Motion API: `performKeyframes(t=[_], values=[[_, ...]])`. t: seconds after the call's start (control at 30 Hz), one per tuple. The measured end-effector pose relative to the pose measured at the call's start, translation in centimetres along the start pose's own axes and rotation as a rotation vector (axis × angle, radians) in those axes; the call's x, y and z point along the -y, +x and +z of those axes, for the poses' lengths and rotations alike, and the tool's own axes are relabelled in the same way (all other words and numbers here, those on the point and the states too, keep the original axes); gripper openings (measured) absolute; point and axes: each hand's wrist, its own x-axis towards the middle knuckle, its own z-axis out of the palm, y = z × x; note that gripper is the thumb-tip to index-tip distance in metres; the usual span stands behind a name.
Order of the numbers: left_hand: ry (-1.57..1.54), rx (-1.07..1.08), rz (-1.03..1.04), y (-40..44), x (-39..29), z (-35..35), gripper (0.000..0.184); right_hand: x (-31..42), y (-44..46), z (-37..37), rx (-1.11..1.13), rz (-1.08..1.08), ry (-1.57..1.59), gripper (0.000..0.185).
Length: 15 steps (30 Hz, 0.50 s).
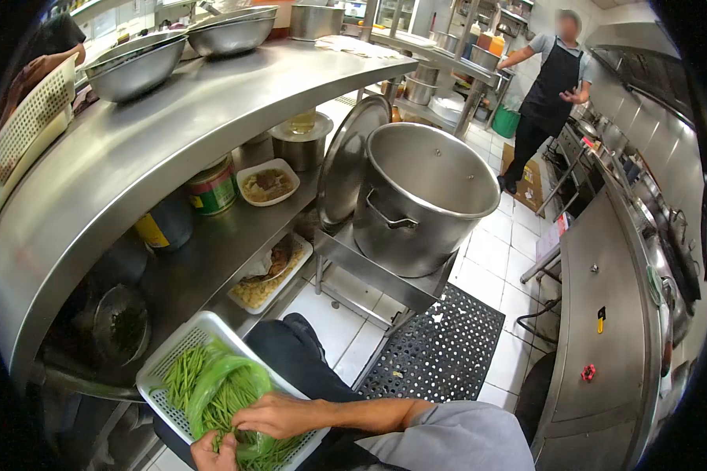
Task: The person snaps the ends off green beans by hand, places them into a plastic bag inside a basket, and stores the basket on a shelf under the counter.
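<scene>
A white plastic basket (151, 378) rests at my lap, filled with long green beans (182, 377). A translucent green plastic bag (247, 375) lies open among the beans, with more of them inside and beneath it. My right hand (279, 414) reaches in over the bag, its fingers curled and pinched together at the beans. Close beside it, at the bottom of the view, my left hand (214, 452) is closed with thumb and finger pressed together on beans. The fingertips of both hands nearly meet, and the exact piece between them is partly hidden.
A large steel pot (428, 200) stands on a low metal stand, its lid (352, 161) leaning alongside. The steel counter (236, 94) curves overhead, with food containers on its lower shelf. A black perforated mat (440, 345) covers the tiles. Another person (554, 86) stands at the back right.
</scene>
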Motion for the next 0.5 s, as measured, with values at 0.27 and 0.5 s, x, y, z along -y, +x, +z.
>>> performKeyframes(t=[0.27,0.5], values=[[-0.085,0.028,-0.367,-0.7,-1.8,1.4,0.03,-0.4,-0.7,1.5,-0.149,0.185,0.023,0.008],[-0.382,-0.36,-0.284,-0.3,-0.5,2.4,0.028,-1.1,-1.6,-1.7,-0.348,0.51,1.157,0.007]])
